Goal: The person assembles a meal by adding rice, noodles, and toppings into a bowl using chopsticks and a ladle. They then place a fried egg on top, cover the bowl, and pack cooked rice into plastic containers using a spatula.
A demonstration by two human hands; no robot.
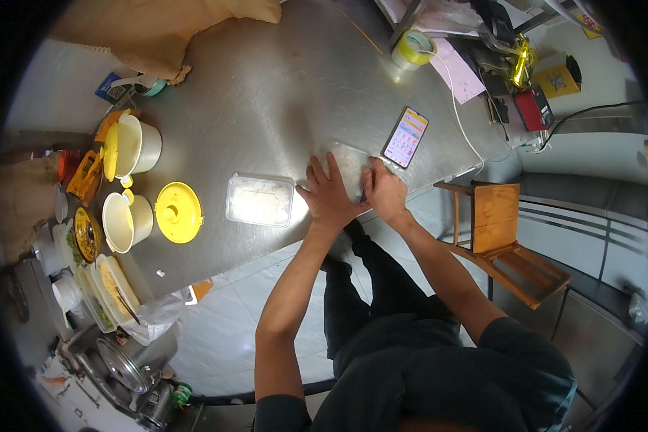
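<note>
A clear plastic food container (350, 162) with whitish contents sits near the front edge of the steel table. My left hand (330, 193) lies across its left side, fingers spread and palm down. At the container's right edge, my right hand (386, 190) has its fingers bent and closed on the rim, partly hiding that corner. To the left rests a second clear container (260, 201), lidded and filled with something white, probably rice. A phone (405, 137) with a lit screen lies just beyond my right hand.
Two cream pots (133, 222) and a yellow lid (179, 212) stand on the left of the steel table (266, 93). A tape roll (413, 50) and white cable (453, 93) are at the far right. A wooden chair (495, 216) stands right of the table.
</note>
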